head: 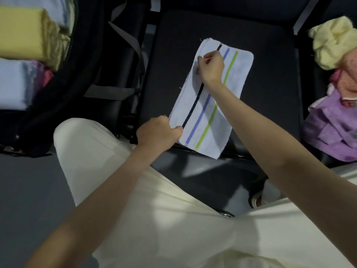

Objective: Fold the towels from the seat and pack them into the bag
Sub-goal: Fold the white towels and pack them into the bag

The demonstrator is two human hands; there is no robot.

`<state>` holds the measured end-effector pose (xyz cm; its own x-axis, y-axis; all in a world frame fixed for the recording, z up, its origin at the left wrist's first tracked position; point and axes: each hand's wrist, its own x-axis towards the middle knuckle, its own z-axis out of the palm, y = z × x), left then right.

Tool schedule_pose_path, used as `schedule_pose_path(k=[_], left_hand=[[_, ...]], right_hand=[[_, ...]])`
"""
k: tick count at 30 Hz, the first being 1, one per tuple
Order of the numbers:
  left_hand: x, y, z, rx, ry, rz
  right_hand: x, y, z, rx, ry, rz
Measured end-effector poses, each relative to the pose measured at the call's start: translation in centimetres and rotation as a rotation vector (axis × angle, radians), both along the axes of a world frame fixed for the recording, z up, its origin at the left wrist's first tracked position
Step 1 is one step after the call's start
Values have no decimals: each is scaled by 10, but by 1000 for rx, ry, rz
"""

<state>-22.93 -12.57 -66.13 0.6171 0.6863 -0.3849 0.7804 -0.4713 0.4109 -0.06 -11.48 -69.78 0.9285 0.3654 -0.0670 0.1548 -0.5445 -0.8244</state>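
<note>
A white towel [216,120] with a dark, a blue and a green stripe lies folded into a long strip on the dark seat [270,74]. My left hand [158,131] pinches its near left corner. My right hand [210,68] grips the left edge near the far end. The open dark bag [81,74] stands to the left, with folded yellow [21,33] and white towels [13,84] inside. On the right lies a heap of unfolded towels: pale yellow [332,41], pink [347,80] and purple [332,132].
Grey straps [127,39] hang from the bag between it and the seat. My legs in pale trousers [135,190] fill the foreground. Grey floor [29,190] shows at lower left.
</note>
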Motion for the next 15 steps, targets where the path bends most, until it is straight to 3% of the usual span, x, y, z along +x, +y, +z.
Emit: schedule_pose_path(k=[5,10,15], left_hand=[[-3,2,-3,202,-112,56],[-4,2,-11,152,-108,67],[-4,-1,-15,99,-103,58]], right_hand=[[-57,-72,8,-8,-142,106],[-110,-151,10,-153,-236,28],[-137,-189,16,-328,-118,-56]])
